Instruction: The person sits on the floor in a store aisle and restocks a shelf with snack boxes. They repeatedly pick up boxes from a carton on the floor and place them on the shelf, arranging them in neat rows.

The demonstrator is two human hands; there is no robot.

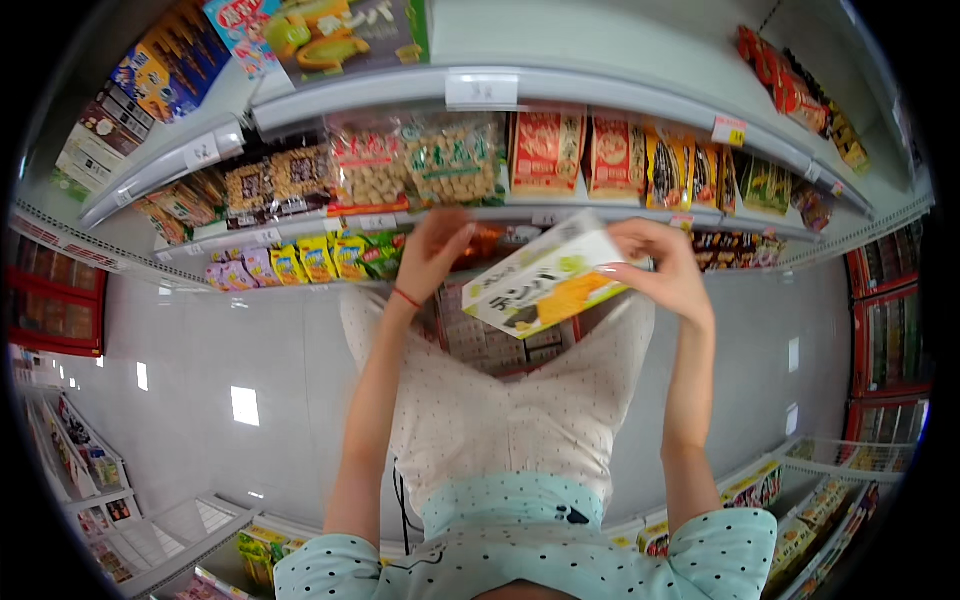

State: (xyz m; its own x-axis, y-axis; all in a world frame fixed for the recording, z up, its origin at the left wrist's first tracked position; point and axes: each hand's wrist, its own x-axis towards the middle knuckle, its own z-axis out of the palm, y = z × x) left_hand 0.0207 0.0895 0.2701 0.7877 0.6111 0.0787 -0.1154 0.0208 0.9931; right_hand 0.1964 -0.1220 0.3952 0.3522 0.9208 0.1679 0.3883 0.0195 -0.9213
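Observation:
My right hand [656, 262] grips the upper right end of a white snack box [544, 281] with green and orange pictures. The box is tilted in front of my lap, its lower left end free. My left hand [435, 255] is raised left of the box, apart from it, slightly blurred. Its fingers are partly bent, and whether they touch anything behind is unclear. An orange-brown shiny package [480, 246] shows just beyond the left hand, on the lower shelf. Below the box, between my knees, stacked small boxes [469, 337] are partly hidden.
A shelf edge [585, 90] with price tags crosses in front. Bagged peanuts [454, 161], red packets [547, 150] and yellow packets [316, 259] line the shelves below it. Larger boxes [360, 37] stand on the upper shelf. Red-framed cabinets [889, 322] are at the far sides; more racks stand behind me.

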